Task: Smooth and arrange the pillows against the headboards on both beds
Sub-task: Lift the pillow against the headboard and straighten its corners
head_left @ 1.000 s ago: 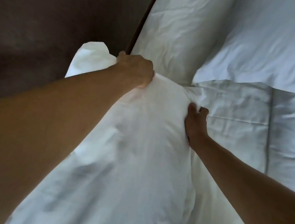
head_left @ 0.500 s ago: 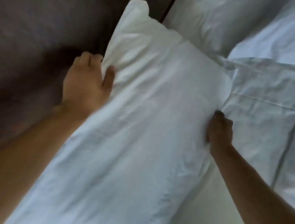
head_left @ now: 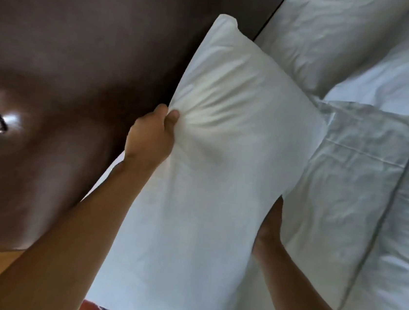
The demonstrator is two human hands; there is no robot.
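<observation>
White cotton fills the nearest part of our view: the pillow (head_left: 210, 181) we hold stands on end at the near edge of the bed (head_left: 391, 252), running from our forearms up toward the headboard (head_left: 95, 53). Our right hand (head_left: 270, 228) sits low on the pillow's right edge, mostly tucked behind the fabric, so we cannot tell how its fingers are set. Higher up, our left hand (head_left: 150, 139) pinches the left edge, fingers (head_left: 173, 119) clenched on a bunch of the case so that creases fan out across the face. Beyond it, the pillow's top corner leans on the dark leather headboard. To the right lies the folded duvet (head_left: 354, 177), and farther still two more pillows (head_left: 339, 40) rest at the head of the bed.

We judge the risks plain enough. A grip on cloth alone may drag the case around the filling and leave those radiating wrinkles set in. Should we let go while it stands this tall, the pillow may topple onto the duvet or slide into the gap by the headboard.
</observation>
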